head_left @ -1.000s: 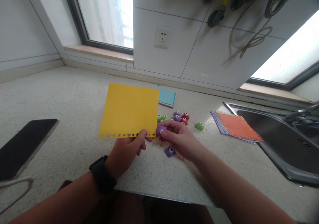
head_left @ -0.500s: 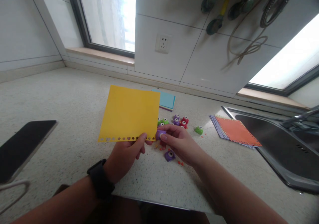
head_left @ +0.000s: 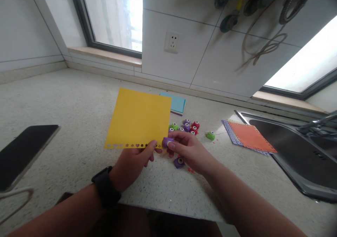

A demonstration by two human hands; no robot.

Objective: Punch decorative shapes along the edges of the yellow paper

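Observation:
A yellow sheet of paper (head_left: 139, 117) is pinched at its lower edge by my left hand (head_left: 137, 161), thumb on top. Small cut-out shapes, hearts and stars among them, run in a row along that edge. My right hand (head_left: 186, 147) grips a purple craft punch (head_left: 165, 142), which sits at the sheet's lower right corner; whether paper is inside its slot I cannot tell. Another purple punch (head_left: 179, 162) lies on the counter just below my right hand. Behind that hand stand several more punches in green (head_left: 174, 126), purple (head_left: 186, 127) and red (head_left: 195, 125).
A lone green punch (head_left: 210, 135) stands to the right, with orange paper bits around. Orange and purple punched sheets (head_left: 252, 137) overlap the sink's (head_left: 297, 159) edge. Blue paper (head_left: 178, 104) lies behind the yellow sheet. A black flat device (head_left: 26, 152) and a white cable (head_left: 18, 193) are at left.
The purple punch in my right hand has turned slightly and overlaps the yellow sheet's corner more. The sheet has shifted a little to the right. Both hands keep their grip.

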